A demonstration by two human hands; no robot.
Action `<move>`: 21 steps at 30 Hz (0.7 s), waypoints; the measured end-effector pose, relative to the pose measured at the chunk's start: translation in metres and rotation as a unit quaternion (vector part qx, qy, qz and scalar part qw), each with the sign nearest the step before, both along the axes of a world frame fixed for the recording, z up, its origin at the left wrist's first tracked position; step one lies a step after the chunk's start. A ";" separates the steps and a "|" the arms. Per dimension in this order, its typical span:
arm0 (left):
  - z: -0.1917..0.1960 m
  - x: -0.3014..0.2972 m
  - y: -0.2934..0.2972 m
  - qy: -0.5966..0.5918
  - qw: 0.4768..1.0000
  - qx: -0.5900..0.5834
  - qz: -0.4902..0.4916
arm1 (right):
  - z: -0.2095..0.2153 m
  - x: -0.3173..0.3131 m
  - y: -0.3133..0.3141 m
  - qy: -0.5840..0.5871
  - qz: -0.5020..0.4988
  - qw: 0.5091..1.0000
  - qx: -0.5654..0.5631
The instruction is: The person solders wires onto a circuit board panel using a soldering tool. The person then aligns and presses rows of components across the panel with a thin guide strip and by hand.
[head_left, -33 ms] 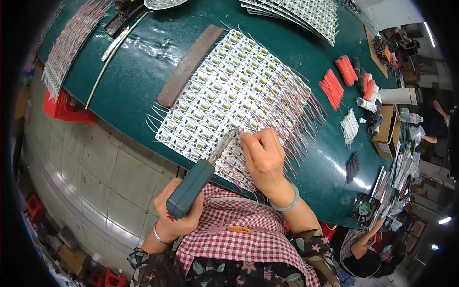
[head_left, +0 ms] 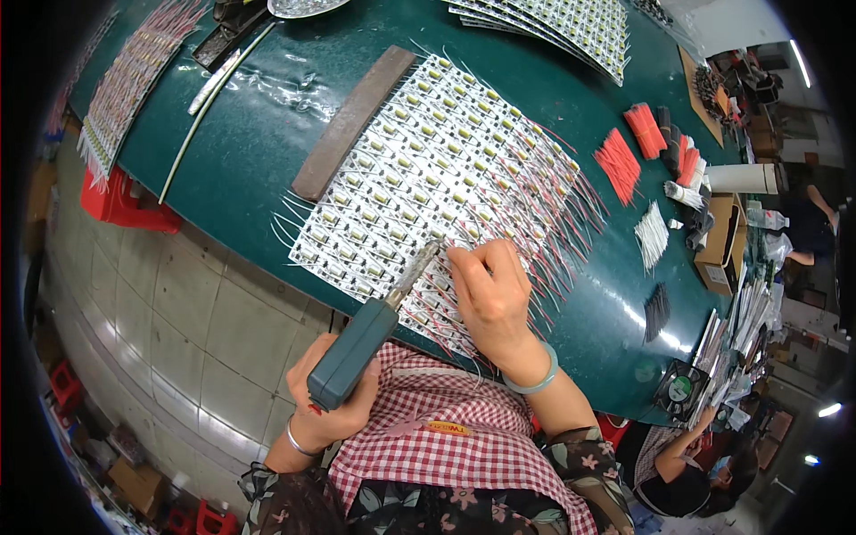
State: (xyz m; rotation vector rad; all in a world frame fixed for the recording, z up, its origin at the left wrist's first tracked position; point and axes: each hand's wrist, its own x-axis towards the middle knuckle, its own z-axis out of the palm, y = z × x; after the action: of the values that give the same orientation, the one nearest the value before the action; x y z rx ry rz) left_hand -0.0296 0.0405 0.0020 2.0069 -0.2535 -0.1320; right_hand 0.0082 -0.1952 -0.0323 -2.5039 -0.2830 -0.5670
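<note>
Table [head_left: 227,169], red tubes [head_left: 618,167], bar [head_left: 354,125] along circuit sheet [head_left: 383,192], left hand [head_left: 348,415] gripping iron [head_left: 354,352], right hand [head_left: 497,303] pinched, contents unclear

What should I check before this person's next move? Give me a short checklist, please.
1. Left hand gripping the green-handled soldering tool: ok.
2. Right hand well clear of the metal tip: not ok, its fingertips are close by.
3. Right fingers pinching a wire: cannot tell, too small.
4. Tip touching the circuit-board sheet: cannot tell.
5. Brown bar lying along the sheet's upper-left edge: ok.
</note>
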 end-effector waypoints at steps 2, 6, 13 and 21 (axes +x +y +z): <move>-0.004 -0.006 0.005 0.012 1.000 0.002 -0.015 | 0.000 0.000 -0.001 0.000 -0.002 1.000 -0.003; -0.003 -0.007 0.008 -0.010 1.000 0.007 -0.020 | 0.000 -0.001 -0.001 0.001 -0.001 1.000 -0.012; -0.003 -0.009 0.009 0.011 1.000 -0.004 -0.007 | -0.001 0.000 0.002 -0.005 -0.002 1.000 0.001; -0.007 -0.016 0.016 -0.006 1.000 0.001 0.003 | 0.010 -0.009 0.009 -0.025 -0.002 1.000 0.003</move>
State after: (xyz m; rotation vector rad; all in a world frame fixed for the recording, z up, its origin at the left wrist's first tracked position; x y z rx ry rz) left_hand -0.0460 0.0561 -0.0048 2.0108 -0.2549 -0.1173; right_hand -0.0006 -0.1857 -0.0226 -2.4875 -0.2937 -0.6314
